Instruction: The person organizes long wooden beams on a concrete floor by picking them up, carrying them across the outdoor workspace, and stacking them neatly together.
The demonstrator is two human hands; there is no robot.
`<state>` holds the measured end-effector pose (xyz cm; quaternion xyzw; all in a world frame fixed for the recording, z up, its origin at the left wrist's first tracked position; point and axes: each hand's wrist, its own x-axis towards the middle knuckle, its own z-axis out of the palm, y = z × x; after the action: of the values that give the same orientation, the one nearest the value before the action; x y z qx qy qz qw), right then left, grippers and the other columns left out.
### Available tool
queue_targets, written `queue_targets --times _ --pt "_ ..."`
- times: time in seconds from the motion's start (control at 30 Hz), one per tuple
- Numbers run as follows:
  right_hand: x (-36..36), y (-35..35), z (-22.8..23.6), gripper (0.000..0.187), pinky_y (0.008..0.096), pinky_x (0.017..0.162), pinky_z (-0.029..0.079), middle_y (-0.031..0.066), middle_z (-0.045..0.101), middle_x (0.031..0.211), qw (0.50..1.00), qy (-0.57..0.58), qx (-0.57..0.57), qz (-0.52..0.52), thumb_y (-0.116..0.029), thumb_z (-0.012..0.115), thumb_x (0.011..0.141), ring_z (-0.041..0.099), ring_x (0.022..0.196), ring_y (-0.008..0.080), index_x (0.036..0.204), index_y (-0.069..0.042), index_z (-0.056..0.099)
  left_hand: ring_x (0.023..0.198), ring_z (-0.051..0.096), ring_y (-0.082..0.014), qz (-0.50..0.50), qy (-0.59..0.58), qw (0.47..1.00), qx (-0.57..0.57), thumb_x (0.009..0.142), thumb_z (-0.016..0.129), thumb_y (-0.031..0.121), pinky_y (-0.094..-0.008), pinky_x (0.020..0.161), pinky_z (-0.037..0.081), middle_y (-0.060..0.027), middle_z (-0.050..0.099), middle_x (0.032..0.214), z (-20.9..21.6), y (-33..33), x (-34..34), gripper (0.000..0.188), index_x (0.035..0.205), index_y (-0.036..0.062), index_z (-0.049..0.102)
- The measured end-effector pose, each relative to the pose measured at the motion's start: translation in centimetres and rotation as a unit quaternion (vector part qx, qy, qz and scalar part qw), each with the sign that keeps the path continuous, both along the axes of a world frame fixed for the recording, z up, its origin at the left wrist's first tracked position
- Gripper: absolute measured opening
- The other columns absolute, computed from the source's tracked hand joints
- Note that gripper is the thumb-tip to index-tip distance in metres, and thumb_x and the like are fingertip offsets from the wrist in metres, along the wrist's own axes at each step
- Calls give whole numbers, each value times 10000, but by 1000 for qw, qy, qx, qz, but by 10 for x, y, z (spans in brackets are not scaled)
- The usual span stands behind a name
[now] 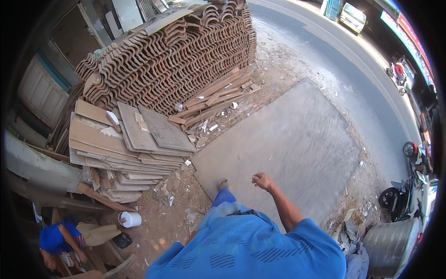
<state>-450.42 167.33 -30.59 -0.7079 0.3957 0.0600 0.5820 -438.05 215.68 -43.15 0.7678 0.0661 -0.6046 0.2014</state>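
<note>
My right hand [263,181] hangs in front of me over the big flat grey sheet [283,139] on the ground. Its fingers are curled in, and I see nothing held in them. Only a sliver of my left arm [191,237] shows beside the blue shirt; the left hand itself is hidden behind my body. One of my feet [224,184] is on the sheet near its left edge.
Stacked boards [107,144] stand to the left, below a tall pile of curved roof tiles [172,60]. Wood strips [216,100] lie beside it. A person [65,239] works at lower left near a white bucket [129,219]. Right are a metal drum [390,246], motorbikes [397,197] and a road [362,83].
</note>
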Motion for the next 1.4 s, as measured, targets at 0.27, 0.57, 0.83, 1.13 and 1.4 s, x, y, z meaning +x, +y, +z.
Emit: queue_targets --times 0.27,0.57,0.83,1.13,1.4 --pt "8 -139 -76 348 329 610 492 136 648 897 993 60 21 -96 -236 507 852 613 695 208 1037 48 586 464 533 -214 -39 -32 996 -79 790 566 259 -342 425 418 -144 608 673 -18 -262 170 242 733 28 612" --pt "-95 -213 -96 142 312 377 375 135 580 631 883 172 222 -376 -163 538 791 526 470 178 739 -34 572 719 637 -188 -94 -319 917 -220 802 594 339 -322 665 495 -89 668 850 -3 -593 366 302 957 84 638" --pt "-118 -418 -221 127 385 416 415 120 543 593 943 -256 -200 73 -173 614 641 547 496 287 645 -88 519 625 584 -152 24 -155 964 -213 806 590 360 -305 582 476 -39 622 712 -52 -719 328 327 959 75 637" --pt "146 -819 -60 309 255 393 356 114 621 786 971 78 -1 -225 -201 514 809 528 520 136 995 41 561 584 580 -193 -7 -49 999 -11 749 566 270 -325 520 464 -102 611 665 -54 -782 250 233 760 47 635" --pt "323 -932 -45 415 242 492 413 111 621 857 992 -17 2 -128 -298 513 853 559 634 125 1080 49 540 526 543 -170 48 -77 989 -120 758 574 255 -309 470 435 -77 584 625 -37 -953 344 214 762 47 624"
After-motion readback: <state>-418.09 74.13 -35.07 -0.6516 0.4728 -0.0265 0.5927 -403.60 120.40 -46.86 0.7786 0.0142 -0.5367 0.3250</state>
